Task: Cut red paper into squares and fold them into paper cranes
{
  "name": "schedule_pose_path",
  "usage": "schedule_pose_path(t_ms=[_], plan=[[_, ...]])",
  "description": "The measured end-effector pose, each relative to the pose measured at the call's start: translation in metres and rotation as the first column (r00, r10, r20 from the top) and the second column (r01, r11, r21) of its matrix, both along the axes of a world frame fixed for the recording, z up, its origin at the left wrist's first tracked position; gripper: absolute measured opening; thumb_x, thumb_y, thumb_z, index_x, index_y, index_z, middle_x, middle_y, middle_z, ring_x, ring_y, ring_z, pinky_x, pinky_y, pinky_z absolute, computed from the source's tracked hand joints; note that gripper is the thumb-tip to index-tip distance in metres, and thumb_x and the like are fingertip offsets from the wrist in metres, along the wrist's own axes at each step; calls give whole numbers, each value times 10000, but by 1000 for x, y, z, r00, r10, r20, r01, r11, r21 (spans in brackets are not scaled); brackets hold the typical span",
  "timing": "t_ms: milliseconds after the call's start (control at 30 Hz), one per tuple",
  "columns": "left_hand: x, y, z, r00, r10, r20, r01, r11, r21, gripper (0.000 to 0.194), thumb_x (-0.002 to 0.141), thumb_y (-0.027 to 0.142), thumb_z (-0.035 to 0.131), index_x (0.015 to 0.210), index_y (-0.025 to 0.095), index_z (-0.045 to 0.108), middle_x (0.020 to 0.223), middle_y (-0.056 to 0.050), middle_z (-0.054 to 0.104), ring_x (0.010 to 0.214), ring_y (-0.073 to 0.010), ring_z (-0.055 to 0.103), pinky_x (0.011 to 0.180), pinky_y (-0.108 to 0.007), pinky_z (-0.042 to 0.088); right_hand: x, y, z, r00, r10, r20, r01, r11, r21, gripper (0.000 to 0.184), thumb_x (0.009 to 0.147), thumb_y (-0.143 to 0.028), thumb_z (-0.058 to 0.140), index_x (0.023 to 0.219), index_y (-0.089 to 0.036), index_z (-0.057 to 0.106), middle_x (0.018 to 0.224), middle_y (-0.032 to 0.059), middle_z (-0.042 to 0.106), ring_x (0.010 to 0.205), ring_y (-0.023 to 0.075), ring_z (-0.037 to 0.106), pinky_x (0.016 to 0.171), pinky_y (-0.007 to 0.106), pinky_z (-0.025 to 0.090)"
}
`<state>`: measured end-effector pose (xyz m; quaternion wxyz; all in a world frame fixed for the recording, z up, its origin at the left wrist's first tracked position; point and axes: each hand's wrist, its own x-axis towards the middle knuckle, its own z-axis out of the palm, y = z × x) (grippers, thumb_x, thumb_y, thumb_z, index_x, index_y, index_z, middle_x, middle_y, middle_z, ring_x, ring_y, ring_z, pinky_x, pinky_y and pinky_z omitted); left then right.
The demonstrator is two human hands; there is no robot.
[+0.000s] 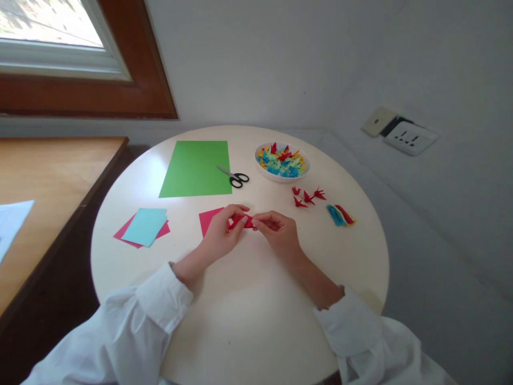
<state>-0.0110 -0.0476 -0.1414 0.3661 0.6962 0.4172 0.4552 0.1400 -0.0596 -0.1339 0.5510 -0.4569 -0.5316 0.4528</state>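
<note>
Near the middle of the round table, a small folded piece of red paper [248, 221] is pinched between both hands. My left hand [223, 231] is closed on its left end, thumb and fingers pressed together. On its right end the fingertips of my right hand [279, 232] close in a pinch. Part of the folded paper is hidden behind the fingers. A flat sheet of red paper [208, 218] lies on the table, partly covered by my left hand. To the right of my right hand, several small red paper cranes [308, 198] rest on the tabletop.
A white bowl [262, 170] full of colourful paper cranes stands at the back. Scissors [237, 178] overlap a green sheet [196, 168]. Light blue squares [145, 226] lie on red paper at left, coloured paper strips [340, 215] at right. The white table [240, 321] adjoins a wall.
</note>
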Motion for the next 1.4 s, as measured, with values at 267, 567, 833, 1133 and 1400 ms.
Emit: schedule_pose_path(t_ms=[267, 567, 833, 1133, 1400], plan=[[2, 1, 3, 991, -23, 133, 32, 997, -64, 28, 772, 173, 522, 746, 182, 522, 784, -37, 598, 725, -147, 569, 667, -282, 459, -1, 0, 1, 999, -10, -43, 8, 999, -43, 116, 618, -263, 730, 654, -173, 666, 626, -3, 673, 563, 120, 612, 584, 261, 524], [2, -2, 12, 992, -21, 125, 36, 992, -121, 71, 742, 185, 559, 678, 164, 537, 735, -24, 591, 682, -128, 548, 626, -256, 437, -1, -1, 3, 999, -15, -47, 12, 999, -48, 120, 606, -267, 729, 636, -171, 663, 605, -4, 667, 538, 116, 593, 555, 260, 506], [1, -1, 13, 990, -32, 134, 49, 991, -128, 162, 737, 254, 587, 614, 159, 541, 720, -29, 578, 655, -123, 536, 587, -251, 420, 0, 1, 4, 1000, -14, -25, 12, 998, -59, 117, 601, -262, 727, 627, -171, 657, 578, -8, 654, 523, 118, 588, 534, 259, 499], [1, 1, 11, 993, -32, 113, 50, 987, -153, 152, 715, 229, 572, 582, 165, 536, 733, -35, 620, 665, -131, 559, 606, -258, 431, 1, 4, 1, 1000, -5, -11, 4, 997, -73, 149, 612, -297, 724, 637, -174, 643, 585, -9, 643, 530, 119, 580, 541, 268, 496], [1, 1, 14, 1000, 13, 25, -9, 986, -165, 107, 689, 223, 571, 597, 166, 572, 642, -16, 631, 588, -119, 541, 545, -235, 415, 1, 7, 0, 994, -5, -108, -7, 994, -112, 243, 538, -297, 768, 669, -185, 597, 637, -21, 640, 583, 109, 587, 560, 249, 496]])
